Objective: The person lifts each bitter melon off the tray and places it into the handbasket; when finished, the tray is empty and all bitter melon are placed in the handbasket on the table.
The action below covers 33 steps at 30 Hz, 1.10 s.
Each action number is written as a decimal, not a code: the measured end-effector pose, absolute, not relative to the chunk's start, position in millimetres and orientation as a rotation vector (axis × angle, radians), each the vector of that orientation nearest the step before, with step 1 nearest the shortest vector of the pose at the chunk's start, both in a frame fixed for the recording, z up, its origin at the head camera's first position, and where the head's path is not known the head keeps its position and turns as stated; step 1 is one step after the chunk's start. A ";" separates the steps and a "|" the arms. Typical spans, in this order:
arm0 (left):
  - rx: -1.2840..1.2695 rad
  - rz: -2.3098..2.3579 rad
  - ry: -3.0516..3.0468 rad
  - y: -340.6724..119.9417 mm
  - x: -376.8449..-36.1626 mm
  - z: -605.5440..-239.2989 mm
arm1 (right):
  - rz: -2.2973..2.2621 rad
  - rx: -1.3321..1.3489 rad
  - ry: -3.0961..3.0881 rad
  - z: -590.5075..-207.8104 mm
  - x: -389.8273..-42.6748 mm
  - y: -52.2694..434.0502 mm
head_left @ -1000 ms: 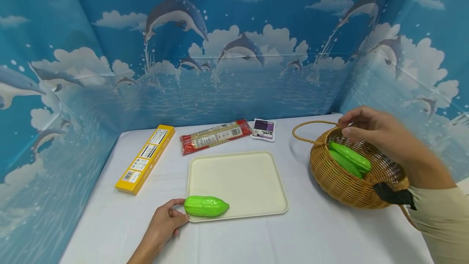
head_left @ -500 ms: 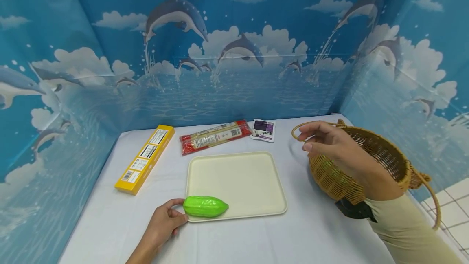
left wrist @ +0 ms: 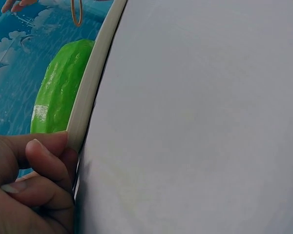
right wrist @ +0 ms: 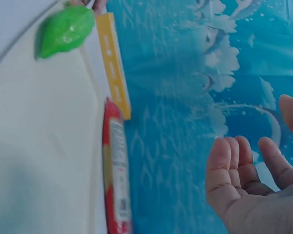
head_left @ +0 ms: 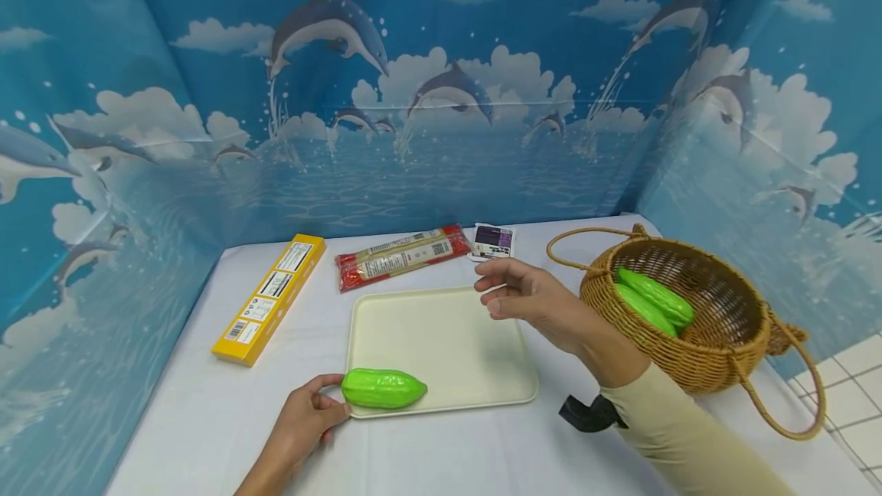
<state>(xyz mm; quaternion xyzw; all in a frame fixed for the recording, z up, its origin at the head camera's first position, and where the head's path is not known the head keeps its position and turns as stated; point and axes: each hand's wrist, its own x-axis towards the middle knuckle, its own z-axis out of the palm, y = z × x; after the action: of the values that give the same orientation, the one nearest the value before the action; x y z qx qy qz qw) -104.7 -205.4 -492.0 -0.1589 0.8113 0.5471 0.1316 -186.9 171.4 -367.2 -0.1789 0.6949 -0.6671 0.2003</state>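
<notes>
Now left hand (head_left: 303, 423) pinches tray (head_left: 441, 343) edge w/ curled fingers so it stays put by green gourd (head_left: 383, 388). Right hand (head_left: 530, 301) hangs above tray, fingers loose, holding nothing.

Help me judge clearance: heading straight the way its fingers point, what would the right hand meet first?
Probably nothing nearby: the right hand hovers over the cream tray, fingers pointing left; beyond lies the yellow box, though height is unclear.

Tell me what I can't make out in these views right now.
- Head view: print on the small purple packet is too small, and the right hand covers its near edge.
- Head view: the basket wall hides the lower ends of its two green gourds.
- Left wrist view: the tray rim hides part of the green gourd.
</notes>
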 end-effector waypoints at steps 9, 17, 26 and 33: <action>-0.461 1.588 2.364 -205.9 -105.0 -491.6 | -1.790 -0.478 1.911 -398.5 -183.5 124.8; -0.454 1.584 2.348 -206.0 -104.4 -496.1 | -1.525 -0.569 2.050 -439.9 -177.5 90.0; -0.449 1.595 2.347 -205.1 -106.1 -495.7 | -1.161 -0.643 2.256 -456.9 -176.8 55.1; -0.449 1.615 2.351 -205.6 -105.1 -495.5 | -0.919 -0.743 2.411 -463.9 -174.4 30.6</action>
<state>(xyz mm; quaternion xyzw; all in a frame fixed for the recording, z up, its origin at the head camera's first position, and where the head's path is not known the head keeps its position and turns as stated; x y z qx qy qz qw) -105.1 -205.6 -495.5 -0.1543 0.8076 0.5549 0.1268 -174.4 30.6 -463.9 -0.2697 0.8746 -0.3333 0.2264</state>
